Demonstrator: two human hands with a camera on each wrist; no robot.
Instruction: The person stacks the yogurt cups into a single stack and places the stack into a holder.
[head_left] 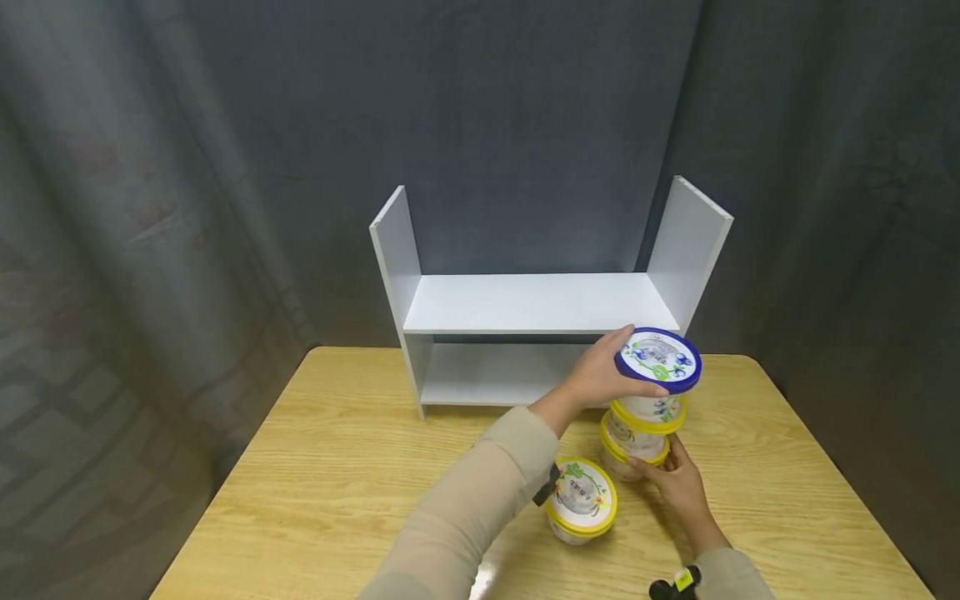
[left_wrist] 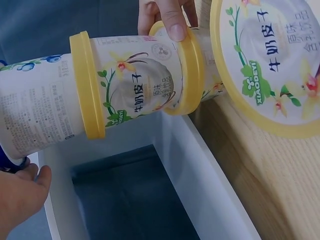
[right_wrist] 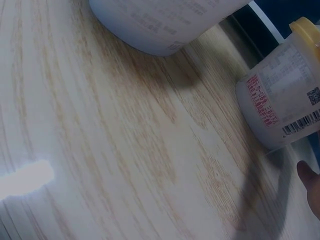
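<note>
Three paper tubs stand in a stack on the table. On top is a blue-lidded tub (head_left: 658, 360), which my left hand (head_left: 606, 372) grips round its side, just under the lid. Below it comes a yellow-lidded tub (left_wrist: 132, 82) with a flower print. At the base, another yellow-lidded tub (right_wrist: 280, 100) shows its barcode in the right wrist view. My right hand (head_left: 681, 487) holds this base tub near its lid, thumb in front and fingers at the far side. A separate yellow-lidded tub (head_left: 581, 497) sits left of the stack, beside my left forearm.
Behind the tubs stands a white two-tier shelf (head_left: 536, 304) with upright side panels. The stack is close in front of its right end. The wooden table (head_left: 322, 500) extends to both sides, and grey curtains (head_left: 525, 125) hang behind it.
</note>
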